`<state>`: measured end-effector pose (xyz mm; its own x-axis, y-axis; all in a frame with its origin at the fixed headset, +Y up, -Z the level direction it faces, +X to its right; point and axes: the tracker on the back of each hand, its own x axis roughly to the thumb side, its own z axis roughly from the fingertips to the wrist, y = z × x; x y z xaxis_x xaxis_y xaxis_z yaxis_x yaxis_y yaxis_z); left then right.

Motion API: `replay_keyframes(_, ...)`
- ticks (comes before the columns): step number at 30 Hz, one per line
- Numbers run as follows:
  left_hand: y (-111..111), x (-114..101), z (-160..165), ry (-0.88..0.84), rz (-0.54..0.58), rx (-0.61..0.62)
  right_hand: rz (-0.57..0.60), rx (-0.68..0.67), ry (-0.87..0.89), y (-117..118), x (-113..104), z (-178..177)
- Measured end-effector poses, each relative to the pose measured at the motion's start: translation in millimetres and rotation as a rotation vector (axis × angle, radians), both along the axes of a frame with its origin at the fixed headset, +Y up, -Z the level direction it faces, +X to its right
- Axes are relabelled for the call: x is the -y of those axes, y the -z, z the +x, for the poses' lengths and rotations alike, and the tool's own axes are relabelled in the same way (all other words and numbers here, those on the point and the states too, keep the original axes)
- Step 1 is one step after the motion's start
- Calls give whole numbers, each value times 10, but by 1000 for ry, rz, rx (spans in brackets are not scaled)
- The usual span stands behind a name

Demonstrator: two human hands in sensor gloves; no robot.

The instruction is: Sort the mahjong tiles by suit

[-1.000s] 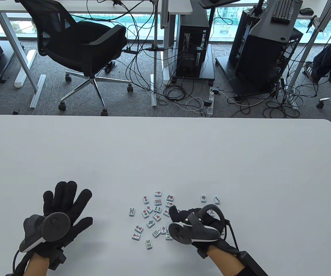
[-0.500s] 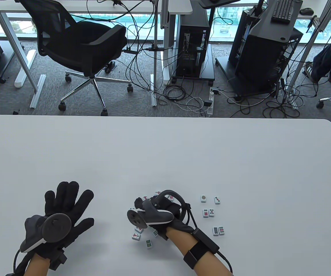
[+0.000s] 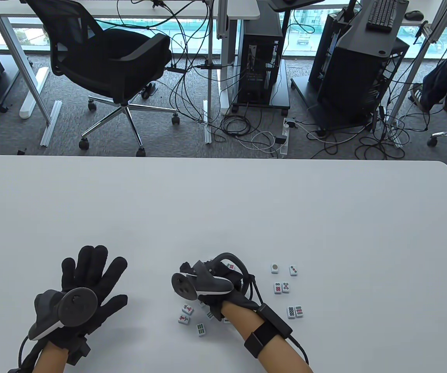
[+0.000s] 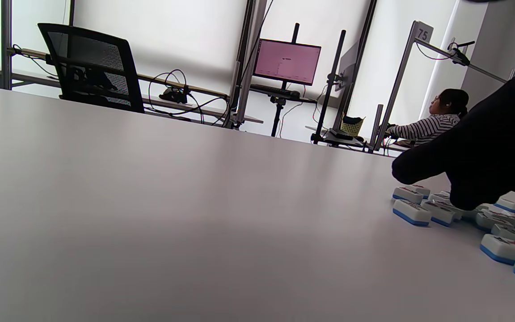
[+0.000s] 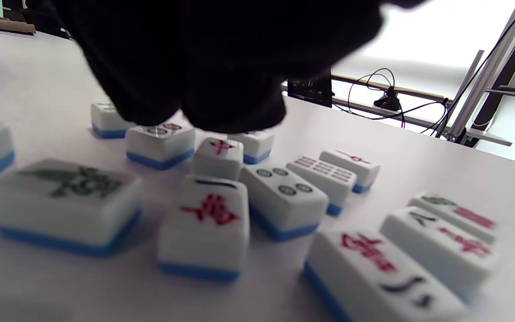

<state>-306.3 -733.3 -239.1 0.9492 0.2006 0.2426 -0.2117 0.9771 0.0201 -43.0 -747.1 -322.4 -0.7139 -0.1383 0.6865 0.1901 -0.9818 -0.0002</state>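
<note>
The surface is a wide pale grey table, with an office floor, a black swivel chair and computer towers beyond its far edge. Nearest you, your left hand lies flat on the table at near left, fingers spread and straight, holding nothing; leave it there or bring it in only to steady the pile. A little farther and right of it, your right hand sits over the unsorted pile of mahjong tiles, its fingertips down on or just above a two-dot tile at the pile's far-left edge. Whether they pinch it or only touch it cannot be told; the fingers are bent downward and the tracker hides them from above. Three loose tiles show just near the wrist. To the right, well apart from the pile, six dot-suit tiles already lie in loose pairs, so this step is probably adding another dot tile to that group. Suggested: pinch the tile by its two short sides, lift straight up before you travel, since neighbours stand just beside it and a sideways drag would scatter them. Set it face up beside the dot pairs, then return for the next dot tile lying mid-pile.
</note>
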Motion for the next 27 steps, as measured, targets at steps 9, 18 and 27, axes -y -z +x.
replay_keyframes(9, 8, 8, 1, 7, -16, -8, -46, 3, -181, 15, 120, -214)
replay_keyframes(18, 6, -6, -2, 4, -8, -7, -77, -26, -79, 17, 28, -130)
replay_keyframes(27, 8, -2, -34, 8, -9, -22, 16, 170, 17, 242, -674, 643)
